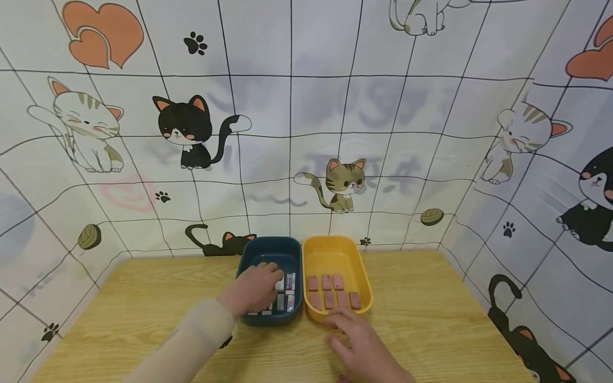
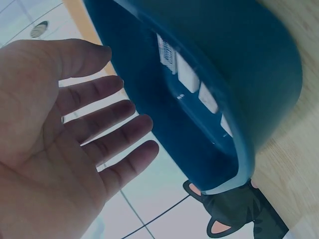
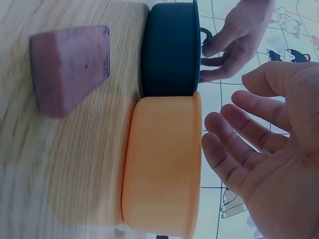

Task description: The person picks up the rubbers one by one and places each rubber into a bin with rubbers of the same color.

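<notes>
My left hand is over the dark blue tray; in the left wrist view its fingers are spread and hold nothing. Inside that tray lie several white and grey blocks that look like erasers, some with printed labels, partly hidden by the hand. My right hand is at the near edge of the yellow tray, fingers loosely bent and holding nothing. Several pink erasers lie in rows in the yellow tray. Another pink eraser, wedge-shaped with dark smudges, rests on the table in front of the trays.
Both trays stand side by side on the wood-grain table, close to its back edge. A white grid cloth printed with cats hangs behind and at both sides.
</notes>
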The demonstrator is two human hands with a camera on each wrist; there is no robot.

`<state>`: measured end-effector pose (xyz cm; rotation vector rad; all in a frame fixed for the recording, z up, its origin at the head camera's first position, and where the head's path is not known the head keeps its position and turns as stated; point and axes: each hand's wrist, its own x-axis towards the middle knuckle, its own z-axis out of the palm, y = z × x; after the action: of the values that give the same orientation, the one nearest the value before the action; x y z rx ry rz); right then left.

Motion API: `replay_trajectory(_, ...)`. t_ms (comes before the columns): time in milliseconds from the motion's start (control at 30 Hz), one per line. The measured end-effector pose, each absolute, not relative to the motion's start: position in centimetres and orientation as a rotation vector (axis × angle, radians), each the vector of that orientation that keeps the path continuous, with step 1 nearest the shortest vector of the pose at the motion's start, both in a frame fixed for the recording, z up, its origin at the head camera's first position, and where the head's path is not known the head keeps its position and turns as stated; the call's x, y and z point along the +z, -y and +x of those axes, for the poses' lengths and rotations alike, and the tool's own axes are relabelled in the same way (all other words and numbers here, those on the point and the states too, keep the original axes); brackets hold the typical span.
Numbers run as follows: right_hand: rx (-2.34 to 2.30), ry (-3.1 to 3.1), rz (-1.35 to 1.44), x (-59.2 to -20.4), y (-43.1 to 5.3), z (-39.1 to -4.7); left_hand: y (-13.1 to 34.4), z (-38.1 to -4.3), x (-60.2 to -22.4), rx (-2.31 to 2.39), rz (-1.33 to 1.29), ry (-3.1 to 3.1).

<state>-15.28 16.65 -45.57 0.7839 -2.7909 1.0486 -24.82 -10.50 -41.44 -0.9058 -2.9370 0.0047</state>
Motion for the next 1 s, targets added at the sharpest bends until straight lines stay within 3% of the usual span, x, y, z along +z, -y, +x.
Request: replay_trajectory(1000, 1.04, 3.026, 0.964, -46.9, -20.3, -14.7, 9.9, -17.6, -43.7, -0.147, -1.087, 2.641)
